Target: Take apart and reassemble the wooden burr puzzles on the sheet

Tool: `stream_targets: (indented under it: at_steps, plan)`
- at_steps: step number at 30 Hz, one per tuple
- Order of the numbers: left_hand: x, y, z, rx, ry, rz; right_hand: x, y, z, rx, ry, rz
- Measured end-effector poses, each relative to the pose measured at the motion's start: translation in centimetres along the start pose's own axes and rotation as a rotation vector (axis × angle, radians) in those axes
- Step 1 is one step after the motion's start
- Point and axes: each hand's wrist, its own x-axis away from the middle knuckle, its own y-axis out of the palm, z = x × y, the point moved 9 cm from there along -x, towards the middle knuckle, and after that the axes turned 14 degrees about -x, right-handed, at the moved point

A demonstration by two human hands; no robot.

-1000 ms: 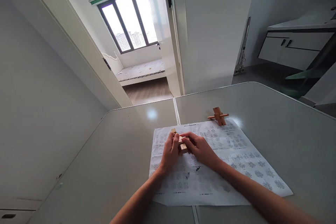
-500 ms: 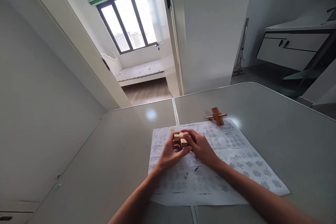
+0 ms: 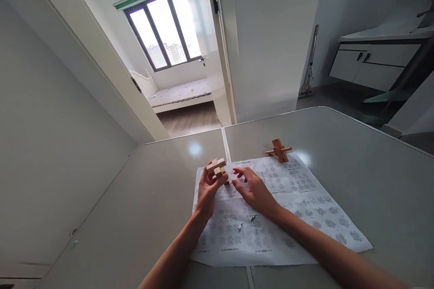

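Note:
My left hand (image 3: 207, 188) is closed around a light wooden interlocking puzzle (image 3: 217, 169), made of crossed blocks, and holds it above the far left part of a printed paper sheet (image 3: 271, 235). To its right, my right hand (image 3: 250, 186) is apart from the puzzle, its fingers spread and curved with nothing between them. Small diagrams and lines of print cover the sheet. Beyond the right hand, a darker reddish-brown wooden cross-shaped puzzle (image 3: 280, 151) with a thin rod through it rests at the sheet's far edge.
The sheet lies on a glossy grey table (image 3: 366, 167) with a pale seam (image 3: 225, 144) down its middle. Past the far edge are an open door (image 3: 206, 45), a bed (image 3: 183, 92) and a window. A white cabinet (image 3: 369, 65) hangs at the right.
The right hand has let go of the light wooden puzzle and opened. My left hand has carried the puzzle to the left and slightly up, turning it.

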Motion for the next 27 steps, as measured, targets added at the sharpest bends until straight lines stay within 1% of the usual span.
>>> stream_targets:
  at_steps: [2, 4, 6, 9, 11, 13, 15, 17, 22, 27]
  plan:
    - [0.0, -0.3, -0.4, -0.018, -0.006, 0.043, 0.1, 0.1, 0.1, 0.087, -0.035, 0.004]
    - [0.0, -0.3, -0.6, 0.004, -0.013, 0.061, 0.2, 0.2, 0.4, 0.149, -0.036, -0.007]
    - [0.1, 0.1, -0.8, 0.08, -0.035, 0.041, 0.3, 0.6, 0.8, 0.192, -0.025, -0.04]
    - [0.2, 0.9, -1.2, 0.177, -0.079, -0.022, 0.5, 1.1, 1.4, 0.228, -0.022, -0.083]
    - [0.1, 1.1, -1.4, 0.202, -0.092, -0.046, 0.5, 1.4, 1.7, 0.233, -0.027, -0.1]
    - [0.0, 0.9, -1.8, 0.232, -0.104, -0.045, 0.5, 1.5, 2.0, 0.228, -0.034, -0.109]
    - [-0.2, 0.8, -2.1, 0.269, -0.119, -0.04, 0.5, 1.5, 2.1, 0.215, -0.042, -0.114]
    - [-0.2, 0.9, -2.4, 0.288, -0.125, -0.062, 0.4, 1.5, 2.1, 0.196, -0.047, -0.116]
    - [-0.2, 1.8, -2.6, 0.237, -0.105, -0.155, 0.3, 1.1, 1.7, 0.15, -0.031, -0.103]
    - [-0.4, 2.0, -2.9, 0.184, -0.117, -0.166, 0.3, 1.0, 1.6, 0.136, -0.027, -0.092]
